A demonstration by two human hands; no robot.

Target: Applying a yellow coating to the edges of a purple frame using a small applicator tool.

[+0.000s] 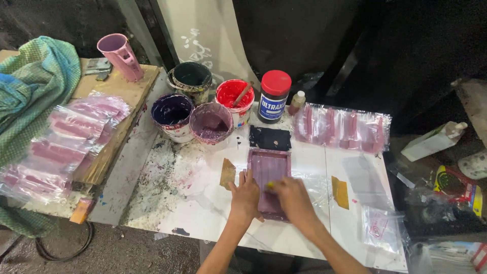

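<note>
Both forearms came in from the near edge. Left hand (245, 197) lay flat, fingers spread, pressing the left rim of a small purple-stained screen printing frame (269, 175); nothing was grasped, grip released. Right hand (293, 199) rested on the near part of the frame, fingers curled over something small and yellowish (269, 185) at the fingertips; couldn't tell what it was, and couldn't tell if the grip was truly clenched on it.

Frame sat mid-tabletop (284, 238) on the white, paint-spattered surface, over a clear plastic sheet (312, 185). Tan tape pieces lay left (227, 173) and right (340, 192) of it. Black ink patch (270, 137) sat just far of the frame.

Far row: dark purple paint tub (172, 115), mauve paint tub (211, 123), red paint tub with a stick (234, 99), dark-green bucket (190, 78), red-lidded jar (274, 96), small bottle (297, 102).

Progress, as a judgement: clear bags with pink printed bars were spread far right (345, 129) and on the wooden board at left (76, 137), so a good batch looked done. A blank-looking bag (378, 223) lay near right, so some seemed left. Current piece under the frame looked mid-print.

Green cloth (35, 81) at far left, pink cup (120, 56) on the board.
</note>
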